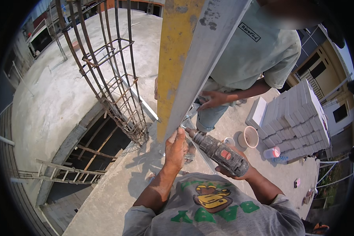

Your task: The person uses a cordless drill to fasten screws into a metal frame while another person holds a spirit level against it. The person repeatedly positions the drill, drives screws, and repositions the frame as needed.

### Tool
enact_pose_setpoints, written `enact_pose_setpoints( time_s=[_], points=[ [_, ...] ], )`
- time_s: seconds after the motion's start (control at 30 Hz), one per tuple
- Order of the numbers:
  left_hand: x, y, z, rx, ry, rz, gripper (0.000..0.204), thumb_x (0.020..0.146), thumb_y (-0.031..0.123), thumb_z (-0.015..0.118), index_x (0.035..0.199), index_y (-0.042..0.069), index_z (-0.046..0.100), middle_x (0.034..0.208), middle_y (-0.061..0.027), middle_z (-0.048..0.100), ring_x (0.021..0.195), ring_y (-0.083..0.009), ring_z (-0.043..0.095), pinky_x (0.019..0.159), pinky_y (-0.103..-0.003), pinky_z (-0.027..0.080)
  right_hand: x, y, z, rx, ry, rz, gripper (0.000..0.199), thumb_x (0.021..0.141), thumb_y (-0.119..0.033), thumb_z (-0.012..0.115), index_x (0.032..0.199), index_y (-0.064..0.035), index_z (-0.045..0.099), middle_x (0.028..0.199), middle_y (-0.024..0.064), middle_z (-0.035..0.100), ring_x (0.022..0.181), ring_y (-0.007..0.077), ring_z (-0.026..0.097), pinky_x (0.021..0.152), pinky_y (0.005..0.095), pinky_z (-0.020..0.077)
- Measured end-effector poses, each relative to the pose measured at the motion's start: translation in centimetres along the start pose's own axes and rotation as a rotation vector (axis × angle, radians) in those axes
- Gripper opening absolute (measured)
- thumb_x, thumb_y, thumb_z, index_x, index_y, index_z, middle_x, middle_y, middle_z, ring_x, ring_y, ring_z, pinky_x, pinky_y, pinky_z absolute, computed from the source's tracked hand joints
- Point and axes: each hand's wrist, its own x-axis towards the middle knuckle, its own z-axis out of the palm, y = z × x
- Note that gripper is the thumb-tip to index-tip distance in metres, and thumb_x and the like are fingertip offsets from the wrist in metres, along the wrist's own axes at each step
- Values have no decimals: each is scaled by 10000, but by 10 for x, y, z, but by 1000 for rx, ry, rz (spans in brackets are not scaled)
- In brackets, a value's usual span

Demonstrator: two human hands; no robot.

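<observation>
My right hand [238, 163] grips a dusty cordless drill [220, 151] with a red patch on its body. The drill tip points up and left, toward the lower end of an upright grey metal channel [200, 59]. My left hand [176, 148] is closed right beside that tip, thumb and finger pinched together by the channel. Whatever sits in the pinch is too small to make out. Against the channel's left side stands a long, worn yellow bar [177, 51]. A co-worker in a pale green shirt [251, 55] faces me, one hand [214, 99] just right of the channel.
At left, a rebar cage [114, 74] rises beside an opening in the concrete slab [59, 90]. A wooden ladder [67, 173] lies across that opening. Stacked grey blocks [291, 114], a bucket [248, 137] and a pink-lidded tub [272, 152] stand at right.
</observation>
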Motion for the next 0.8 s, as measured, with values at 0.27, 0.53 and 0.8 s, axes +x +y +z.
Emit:
enact_pose_setpoints(
  time_s=[0.27,0.53,0.8],
  points=[
    [0,4,-1,-2,-3,-20,421,988,513,588,953,95,615,596,75,396,479,-31,361,418,-201,288,-10,12,40,-186,146,47,742,813,-191,826,1409,-16,420,1184,145,658,1043,254,687,898,354,541],
    [-17,26,-11,405,83,47,417,994,421,621,1124,25,631,704,28,535,601,-49,458,549,-223,372,-12,43,83,-71,302,32,722,781,-261,842,1373,-46,489,1234,146,593,1116,286,625,957,364,494],
    [-3,53,-17,694,211,386,441,989,279,639,1323,-4,591,881,-100,665,826,-131,598,772,-320,483,-1,38,81,136,333,-4,735,781,-219,843,1401,-52,486,1277,140,612,1129,257,639,958,340,502]
  ],
)
